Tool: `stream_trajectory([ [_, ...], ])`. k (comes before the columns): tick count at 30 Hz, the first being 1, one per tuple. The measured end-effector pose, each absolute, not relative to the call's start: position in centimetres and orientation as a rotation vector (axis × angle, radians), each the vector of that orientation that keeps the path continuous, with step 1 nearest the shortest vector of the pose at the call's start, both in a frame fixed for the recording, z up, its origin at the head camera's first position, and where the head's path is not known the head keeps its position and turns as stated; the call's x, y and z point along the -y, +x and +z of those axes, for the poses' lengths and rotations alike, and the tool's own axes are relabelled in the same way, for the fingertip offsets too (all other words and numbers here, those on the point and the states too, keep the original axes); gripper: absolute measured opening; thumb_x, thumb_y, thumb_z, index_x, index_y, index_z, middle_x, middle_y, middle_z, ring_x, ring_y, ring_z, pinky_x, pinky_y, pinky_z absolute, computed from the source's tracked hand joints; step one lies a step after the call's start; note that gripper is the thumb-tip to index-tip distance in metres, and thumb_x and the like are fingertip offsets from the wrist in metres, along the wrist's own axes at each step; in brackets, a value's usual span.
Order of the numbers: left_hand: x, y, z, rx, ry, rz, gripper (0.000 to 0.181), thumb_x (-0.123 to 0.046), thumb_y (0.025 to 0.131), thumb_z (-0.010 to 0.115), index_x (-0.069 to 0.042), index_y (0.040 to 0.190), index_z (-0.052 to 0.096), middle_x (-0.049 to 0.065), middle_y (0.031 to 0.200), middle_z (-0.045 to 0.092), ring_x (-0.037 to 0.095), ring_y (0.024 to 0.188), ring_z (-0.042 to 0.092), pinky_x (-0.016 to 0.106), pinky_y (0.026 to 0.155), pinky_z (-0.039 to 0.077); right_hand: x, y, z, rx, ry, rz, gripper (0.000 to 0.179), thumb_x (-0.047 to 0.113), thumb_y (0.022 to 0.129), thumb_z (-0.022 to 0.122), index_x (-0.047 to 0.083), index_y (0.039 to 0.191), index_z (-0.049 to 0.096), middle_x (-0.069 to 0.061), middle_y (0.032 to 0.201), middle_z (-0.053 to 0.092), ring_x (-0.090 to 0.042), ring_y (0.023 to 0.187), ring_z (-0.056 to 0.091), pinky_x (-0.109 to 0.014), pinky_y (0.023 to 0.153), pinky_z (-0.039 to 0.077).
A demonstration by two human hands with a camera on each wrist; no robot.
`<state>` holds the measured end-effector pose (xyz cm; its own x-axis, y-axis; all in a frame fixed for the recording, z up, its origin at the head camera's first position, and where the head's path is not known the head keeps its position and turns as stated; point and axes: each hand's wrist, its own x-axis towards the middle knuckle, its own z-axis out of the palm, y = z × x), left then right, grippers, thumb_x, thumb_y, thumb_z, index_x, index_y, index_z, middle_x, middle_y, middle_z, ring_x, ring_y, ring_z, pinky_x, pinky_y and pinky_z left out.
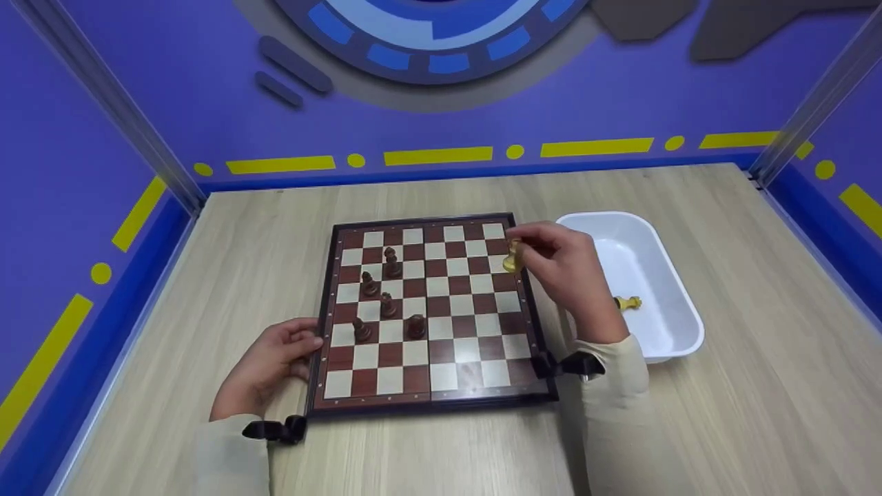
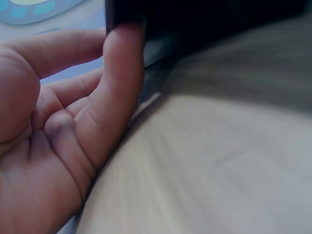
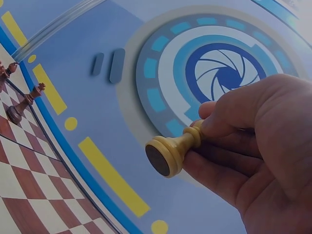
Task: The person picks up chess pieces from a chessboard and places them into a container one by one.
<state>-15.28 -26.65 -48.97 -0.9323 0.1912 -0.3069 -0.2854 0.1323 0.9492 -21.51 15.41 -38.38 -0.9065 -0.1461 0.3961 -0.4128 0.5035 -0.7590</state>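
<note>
My right hand (image 1: 561, 265) pinches a cream-yellow chess piece (image 3: 170, 148) by its upper part over the right edge of the chessboard (image 1: 475, 348). In the right wrist view its round dark base faces the camera, while its top is hidden in the fingers. At the board's left edge, my left hand (image 1: 275, 358) holds the dark rim with thumb and fingers. One fingertip (image 2: 124, 53) reaches under the rim in the left wrist view. Several dark brown chess pieces stand upright on the left half, among them a tall one (image 1: 393, 265) and a knight (image 1: 415, 327).
A white plastic tub (image 1: 661, 275) stands right of the board, partly behind the right forearm. Inside lies another yellow chess piece (image 1: 628, 303) on its side. Blue-purple panels (image 1: 441, 124) wall in the light wooden table (image 1: 262, 241) at the back and sides.
</note>
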Motion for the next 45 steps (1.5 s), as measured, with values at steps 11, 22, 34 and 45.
stream_trajectory([
  [11, 26.7, -15.2, -49.0, -2.066, -0.092, 1.855, 0.052, -0.012, 0.094, 0.062, 0.008, 0.137, 0.042, -0.001, 0.089, 0.066, 0.010, 0.060, 0.065, 0.028, 0.051, 0.057, -16.5, -21.7, -38.0, 2.470, 0.374, 1.376, 0.019, 0.011, 0.090, 0.066, 0.009, 0.108, 0.074, -0.007, 0.103, 0.072, -0.016, 0.092, 0.068, -0.010, 0.076, 0.051],
  [22, 26.7, -15.2, -48.8, -2.048, -0.086, 1.872, 0.053, -0.013, 0.095, 0.062, 0.008, 0.139, 0.041, -0.001, 0.090, 0.067, 0.010, 0.062, 0.067, 0.028, 0.053, 0.057, -17.5, -21.9, -38.1, 2.450, 0.308, 1.362, 0.019, 0.012, 0.089, 0.067, 0.010, 0.107, 0.074, -0.006, 0.103, 0.073, -0.008, 0.088, 0.066, -0.009, 0.073, 0.051],
  [34, 26.7, -15.2, -48.9, -2.046, -0.082, 1.875, 0.054, -0.013, 0.094, 0.062, 0.008, 0.139, 0.041, -0.001, 0.088, 0.067, 0.011, 0.060, 0.066, 0.030, 0.053, 0.058, -18.5, -22.1, -38.1, 2.442, 0.228, 1.373, 0.019, 0.014, 0.090, 0.068, 0.009, 0.107, 0.074, -0.006, 0.101, 0.073, -0.005, 0.085, 0.065, -0.009, 0.074, 0.051],
  [45, 26.7, -15.3, -49.2, -2.067, -0.115, 1.858, 0.050, -0.011, 0.094, 0.062, 0.007, 0.137, 0.041, -0.002, 0.088, 0.064, 0.010, 0.058, 0.063, 0.028, 0.051, 0.056, -19.1, -22.1, -38.2, 2.461, 0.183, 1.333, 0.020, 0.014, 0.090, 0.067, 0.009, 0.108, 0.074, -0.008, 0.103, 0.073, 0.000, 0.085, 0.063, -0.007, 0.074, 0.050],
])
